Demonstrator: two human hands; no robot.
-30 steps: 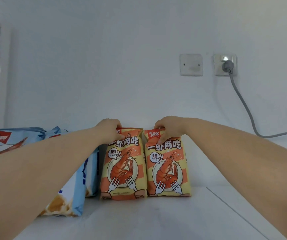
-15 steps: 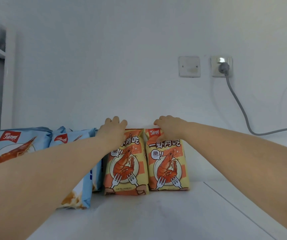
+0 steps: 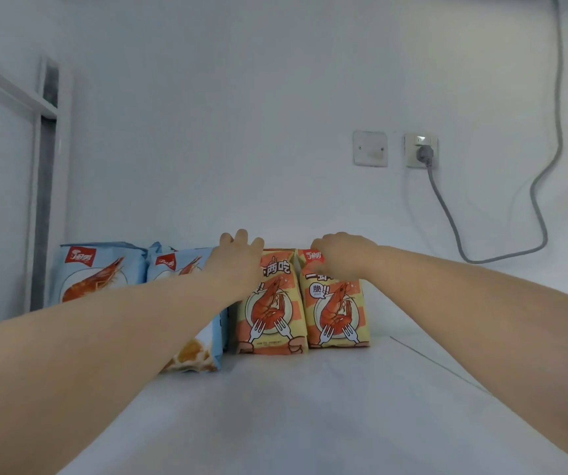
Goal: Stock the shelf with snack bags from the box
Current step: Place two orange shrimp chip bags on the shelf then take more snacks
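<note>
Head view: our two orange shrimp bags stand upright at the back of the shelf [image 3: 310, 406], side by side & touching, just right of the blue bags [image 3: 97, 275]. Left hand [image 3: 238, 262] lies vs the top front of the left orange bag [image 3: 270, 317], fingers straight, pointing up, gripping nothing. Right hand [image 3: 342, 257] has fingers curled over the top seam of the right orange bag [image 3: 339, 320], thumb at the front; looks like a pinch.

Risks, as we judge them: the bags are light & tall on a narrow base. If we pull away w/ the right pinch not fully let go, that bag tips fwd or drags out of line. The left palm sliding off could nudge its bag sideways into the nearer blue bag. We can't tell if the orange pair rests on the wall [image 3: 241, 132] behind; if not, a push may topple them backward.

Vs 1 s ago: the left hand then pinched its bag's top; now it's opened out. The right hand is curled much as before. Both bags sit in approx the same spot.
</note>
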